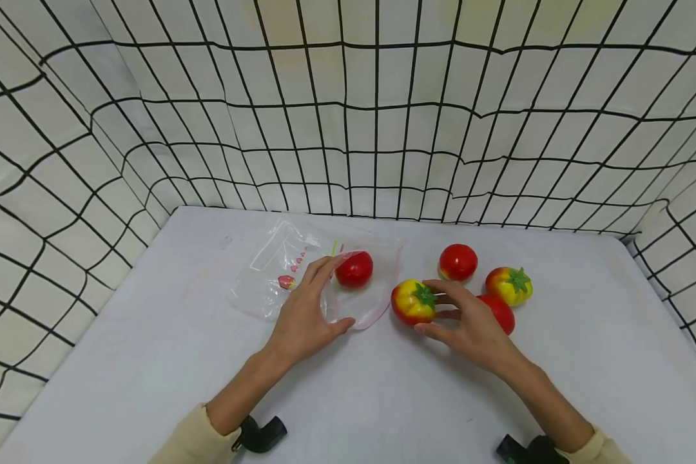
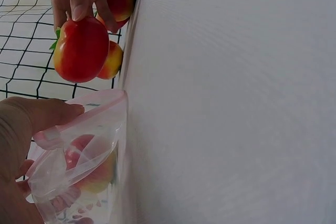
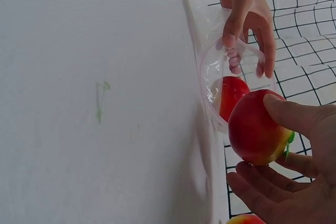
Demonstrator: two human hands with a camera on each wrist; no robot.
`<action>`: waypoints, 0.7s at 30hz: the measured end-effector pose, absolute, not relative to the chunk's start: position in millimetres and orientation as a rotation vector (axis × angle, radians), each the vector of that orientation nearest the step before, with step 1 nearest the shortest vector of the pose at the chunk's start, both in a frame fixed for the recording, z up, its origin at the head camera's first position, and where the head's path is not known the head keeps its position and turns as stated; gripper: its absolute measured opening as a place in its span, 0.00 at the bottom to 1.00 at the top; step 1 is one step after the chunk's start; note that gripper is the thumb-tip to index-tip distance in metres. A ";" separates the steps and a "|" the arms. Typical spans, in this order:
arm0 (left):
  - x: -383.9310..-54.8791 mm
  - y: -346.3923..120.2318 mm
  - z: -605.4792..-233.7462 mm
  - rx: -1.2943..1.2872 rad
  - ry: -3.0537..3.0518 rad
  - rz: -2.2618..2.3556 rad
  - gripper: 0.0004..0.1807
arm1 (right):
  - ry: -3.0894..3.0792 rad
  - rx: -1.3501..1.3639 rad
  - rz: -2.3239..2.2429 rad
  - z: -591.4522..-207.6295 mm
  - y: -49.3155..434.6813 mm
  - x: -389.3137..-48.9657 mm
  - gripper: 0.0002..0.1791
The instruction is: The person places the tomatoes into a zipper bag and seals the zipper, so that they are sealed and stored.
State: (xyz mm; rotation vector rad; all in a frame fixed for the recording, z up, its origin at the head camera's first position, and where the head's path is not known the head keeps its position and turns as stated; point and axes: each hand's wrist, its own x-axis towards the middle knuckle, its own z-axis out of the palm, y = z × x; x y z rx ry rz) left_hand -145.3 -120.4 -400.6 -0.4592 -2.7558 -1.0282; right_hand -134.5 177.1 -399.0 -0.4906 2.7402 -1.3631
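Observation:
In the head view, my left hand holds the mouth of a clear zip bag with a pink edge, thumb and fingers spread apart at the opening. A red tomato lies inside the bag; it shows through the plastic in the left wrist view. To the right of the bag mouth, my right hand grips a red-and-yellow tomato with a green star-shaped leaf top. The right wrist view shows the thumb on one side of this tomato and fingers on the other, close to the bag's opening.
Beyond and beside my right hand lie a red tomato, a red-and-yellow one and another red one, partly hidden by the hand. The white table is bordered by white walls with black netting.

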 end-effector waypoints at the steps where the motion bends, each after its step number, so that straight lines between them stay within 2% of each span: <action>1: -145.4 -120.5 -400.7 -0.459 -2.756 -1.027 0.59 | 2.737 -0.493 -1.364 -399.3 175.8 -134.9 0.40; 21: -146.0 -118.9 -402.9 -0.462 -2.750 -1.022 0.59 | 2.677 -0.462 -1.407 -395.7 147.0 -150.4 0.44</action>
